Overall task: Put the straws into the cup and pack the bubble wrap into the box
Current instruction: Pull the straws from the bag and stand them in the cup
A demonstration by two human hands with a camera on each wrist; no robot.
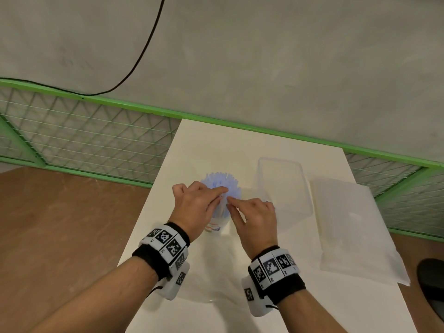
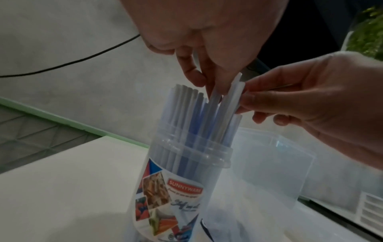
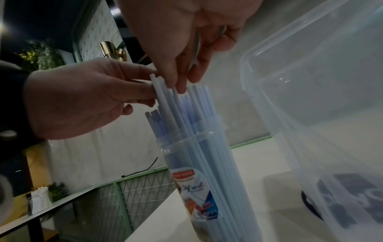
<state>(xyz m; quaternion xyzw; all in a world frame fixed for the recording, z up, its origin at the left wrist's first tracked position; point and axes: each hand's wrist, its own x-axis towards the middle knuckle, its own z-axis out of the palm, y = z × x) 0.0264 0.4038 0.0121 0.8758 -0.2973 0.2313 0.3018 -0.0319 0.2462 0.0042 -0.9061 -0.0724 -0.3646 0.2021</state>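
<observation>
A white tabletop (image 1: pixel 276 145) stands against a grey wall with a green mesh fence (image 1: pixel 96 131) behind it. On it an upright clear cup (image 2: pixel 186 172) holds a bundle of pale blue straws (image 2: pixel 192 114), tops fanned above the rim. The left hand (image 1: pixel 195 207) reaches down over the tops, fingers (image 2: pixel 192 72) curled among them. The right hand (image 1: pixel 255 221) comes in from the side, its fingers (image 2: pixel 250 96) pinching a couple of straws that stand higher than the rest.

The cup is tall and narrow and neither hand holds its body, so a sideways pull on the straws could likely tip it or skid it across the smooth top. Pressing the raised straws down against the crowded bundle might kink them or flick a neighbour out.

Just right of the cup sits the open clear box (image 1: pixel 283 186), close enough for the right wrist to knock. Beyond it lies the bubble wrap (image 1: pixel 355 227), flat and not yet packed, overhanging the tabletop's right edge.
</observation>
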